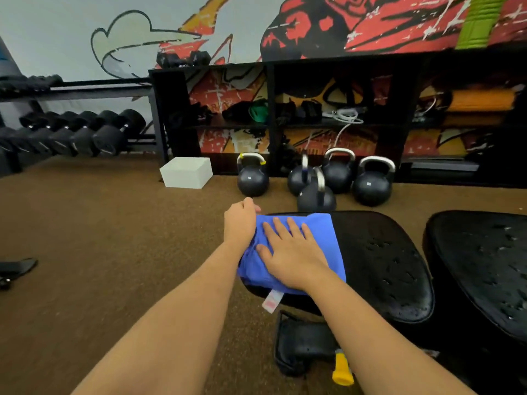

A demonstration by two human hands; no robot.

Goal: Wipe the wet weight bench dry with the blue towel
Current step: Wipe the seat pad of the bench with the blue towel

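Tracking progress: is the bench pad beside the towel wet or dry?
Wet: water droplets glisten across the bench pad to the right of the blue towel, which the right hand presses flat.

Black padded counter [359,232], two sections with a gap between. Blue towel [325,235] lies over the left end, its tag [272,302] hanging off the near edge. Water droplets [399,277] on the rest, both sections.
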